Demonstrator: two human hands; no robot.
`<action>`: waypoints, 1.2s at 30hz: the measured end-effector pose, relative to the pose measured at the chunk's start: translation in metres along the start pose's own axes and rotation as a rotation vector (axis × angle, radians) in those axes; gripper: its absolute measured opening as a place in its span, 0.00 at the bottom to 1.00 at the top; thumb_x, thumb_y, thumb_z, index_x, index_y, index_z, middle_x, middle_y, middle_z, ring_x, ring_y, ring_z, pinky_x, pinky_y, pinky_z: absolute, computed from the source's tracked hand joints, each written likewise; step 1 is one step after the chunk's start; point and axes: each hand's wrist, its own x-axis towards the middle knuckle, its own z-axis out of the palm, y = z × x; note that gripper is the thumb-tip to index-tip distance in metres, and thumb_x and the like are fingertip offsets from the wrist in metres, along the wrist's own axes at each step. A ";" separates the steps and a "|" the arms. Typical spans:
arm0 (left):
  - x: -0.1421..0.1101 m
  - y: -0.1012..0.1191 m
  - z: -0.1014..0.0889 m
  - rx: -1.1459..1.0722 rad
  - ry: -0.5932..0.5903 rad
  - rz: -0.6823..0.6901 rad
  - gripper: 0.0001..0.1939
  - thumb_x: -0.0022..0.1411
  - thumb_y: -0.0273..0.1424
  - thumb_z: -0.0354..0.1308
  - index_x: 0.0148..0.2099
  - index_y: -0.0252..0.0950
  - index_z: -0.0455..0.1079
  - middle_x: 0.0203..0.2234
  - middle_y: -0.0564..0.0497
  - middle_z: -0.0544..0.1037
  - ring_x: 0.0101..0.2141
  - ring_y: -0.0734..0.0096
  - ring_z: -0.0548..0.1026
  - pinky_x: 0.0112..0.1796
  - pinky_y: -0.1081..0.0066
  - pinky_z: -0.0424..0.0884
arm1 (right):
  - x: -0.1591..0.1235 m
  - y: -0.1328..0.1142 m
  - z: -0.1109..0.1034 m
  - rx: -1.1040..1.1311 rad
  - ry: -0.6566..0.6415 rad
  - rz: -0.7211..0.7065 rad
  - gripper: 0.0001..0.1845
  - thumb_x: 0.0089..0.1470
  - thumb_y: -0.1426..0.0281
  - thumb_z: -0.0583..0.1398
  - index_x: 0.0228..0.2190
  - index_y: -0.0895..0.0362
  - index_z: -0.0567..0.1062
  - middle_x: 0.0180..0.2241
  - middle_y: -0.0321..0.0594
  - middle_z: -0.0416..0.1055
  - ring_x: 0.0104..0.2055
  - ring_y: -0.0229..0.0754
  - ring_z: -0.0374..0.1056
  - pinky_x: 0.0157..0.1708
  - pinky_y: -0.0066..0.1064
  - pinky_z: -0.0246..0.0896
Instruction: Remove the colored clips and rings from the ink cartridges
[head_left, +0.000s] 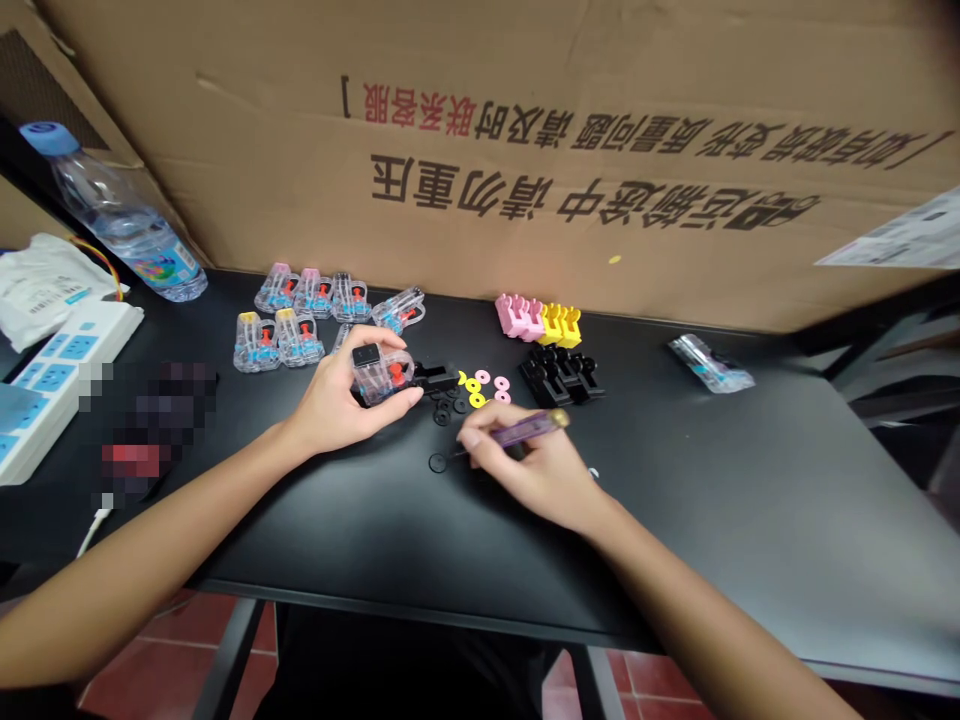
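My left hand (334, 400) is closed around a clear plastic dispenser-like part (379, 378) with a black cap and a red piece inside. Pinched in my right hand (536, 475) is a slim purple pen-like tool (529, 428) with a gold-coloured end. Its dark tip points down and left, close to a thin black ring (437, 463) on the table; whether they touch I cannot tell. Just beyond the hands lie several black rings (442, 410), yellow rings (473, 385) and pink rings (502, 384). A black plastic piece (435, 376) lies by my left fingertips.
Several finished-looking clear parts (300, 338) stand at the back left. Pink clips (517, 316), yellow clips (562, 324) and black clips (561, 376) sit back right of centre. One clear part (710, 364) lies farther right. A bottle (124, 215), power strip (64, 380) and cardboard box (480, 230) border the table.
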 end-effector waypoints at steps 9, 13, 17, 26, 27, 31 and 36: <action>0.000 0.000 0.001 -0.009 -0.047 -0.051 0.27 0.65 0.36 0.71 0.61 0.40 0.65 0.43 0.50 0.82 0.42 0.63 0.84 0.50 0.59 0.79 | 0.004 0.009 -0.007 -0.322 -0.007 -0.117 0.08 0.66 0.71 0.60 0.33 0.52 0.77 0.30 0.35 0.80 0.32 0.41 0.74 0.41 0.33 0.66; -0.001 -0.004 0.002 -0.075 -0.060 -0.183 0.28 0.62 0.40 0.73 0.58 0.42 0.66 0.43 0.49 0.81 0.39 0.63 0.84 0.43 0.62 0.81 | 0.007 0.012 -0.016 -0.371 0.110 -0.087 0.09 0.67 0.68 0.62 0.33 0.52 0.79 0.30 0.36 0.81 0.31 0.43 0.74 0.39 0.35 0.66; -0.001 -0.005 0.005 -0.139 -0.079 -0.218 0.23 0.63 0.39 0.72 0.54 0.40 0.68 0.42 0.49 0.83 0.40 0.61 0.85 0.41 0.63 0.83 | 0.007 0.006 -0.022 -0.329 0.238 -0.094 0.13 0.70 0.63 0.61 0.34 0.52 0.81 0.30 0.37 0.81 0.30 0.43 0.74 0.37 0.36 0.66; 0.000 0.000 0.004 -0.199 -0.098 -0.212 0.12 0.66 0.34 0.65 0.49 0.37 0.70 0.42 0.45 0.86 0.40 0.62 0.86 0.40 0.64 0.86 | 0.008 0.026 -0.064 -0.258 0.491 0.086 0.38 0.71 0.43 0.54 0.18 0.52 0.76 0.15 0.39 0.68 0.19 0.42 0.64 0.24 0.37 0.57; 0.001 0.000 0.004 -0.202 -0.100 -0.209 0.11 0.66 0.34 0.65 0.48 0.37 0.70 0.42 0.45 0.86 0.40 0.61 0.86 0.41 0.64 0.87 | 0.008 0.029 -0.069 -0.282 0.495 0.104 0.39 0.71 0.43 0.54 0.15 0.51 0.73 0.14 0.40 0.67 0.18 0.42 0.63 0.23 0.38 0.56; 0.001 0.000 0.005 -0.209 -0.105 -0.200 0.11 0.67 0.35 0.65 0.48 0.38 0.70 0.42 0.45 0.86 0.40 0.60 0.87 0.40 0.63 0.87 | 0.010 0.038 -0.078 -0.288 0.416 0.176 0.37 0.70 0.47 0.57 0.13 0.51 0.71 0.14 0.41 0.70 0.19 0.44 0.68 0.24 0.38 0.62; 0.000 0.001 0.004 -0.205 -0.110 -0.196 0.10 0.67 0.35 0.65 0.45 0.38 0.69 0.41 0.46 0.87 0.38 0.62 0.87 0.40 0.64 0.88 | 0.012 0.039 -0.069 -0.312 0.406 0.182 0.31 0.68 0.54 0.58 0.16 0.54 0.74 0.17 0.41 0.74 0.22 0.43 0.71 0.26 0.34 0.64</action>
